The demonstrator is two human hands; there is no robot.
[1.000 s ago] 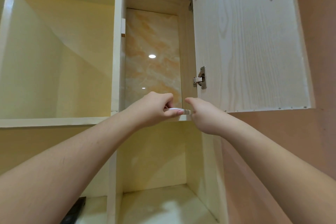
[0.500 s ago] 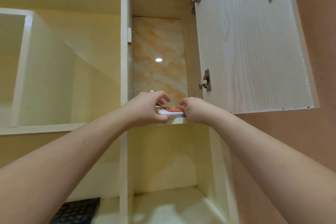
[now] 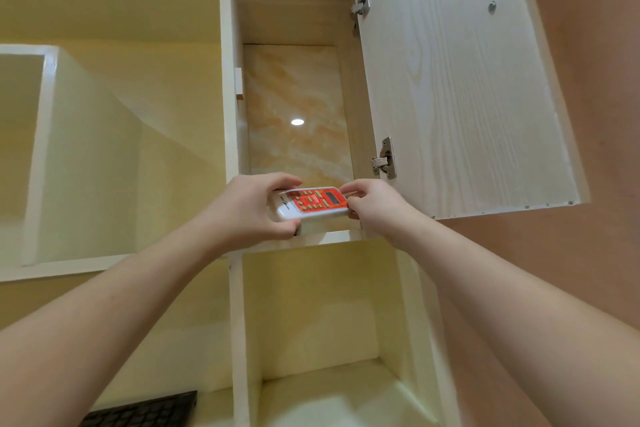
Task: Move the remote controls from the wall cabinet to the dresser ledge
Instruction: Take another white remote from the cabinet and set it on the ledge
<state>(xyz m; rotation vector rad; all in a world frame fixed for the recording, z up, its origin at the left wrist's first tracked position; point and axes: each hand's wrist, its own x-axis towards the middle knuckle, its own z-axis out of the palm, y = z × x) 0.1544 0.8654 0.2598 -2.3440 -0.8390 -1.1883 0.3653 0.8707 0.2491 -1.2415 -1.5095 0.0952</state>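
Observation:
A white remote control [image 3: 311,203] with an orange-red keypad and a small grey screen lies across the front of the open wall cabinet's shelf [image 3: 332,236], tilted toward me. My left hand [image 3: 249,208] grips its left end, thumb underneath and fingers over the top. My right hand [image 3: 372,206] pinches its right end with fingertips. Both arms reach up from below. Whether other remotes lie deeper on the shelf is hidden.
The cabinet door [image 3: 460,87] stands swung open to the right, with two metal hinges. A marble-patterned back panel [image 3: 298,114] shows inside. Below is an open niche [image 3: 322,322]; a black keyboard [image 3: 145,411] lies at the bottom left. A cream side compartment [image 3: 86,156] sits to the left.
The remote has come out from the shelf toward me and tipped so its keypad faces me. Both hands have shifted slightly down and outward with it.

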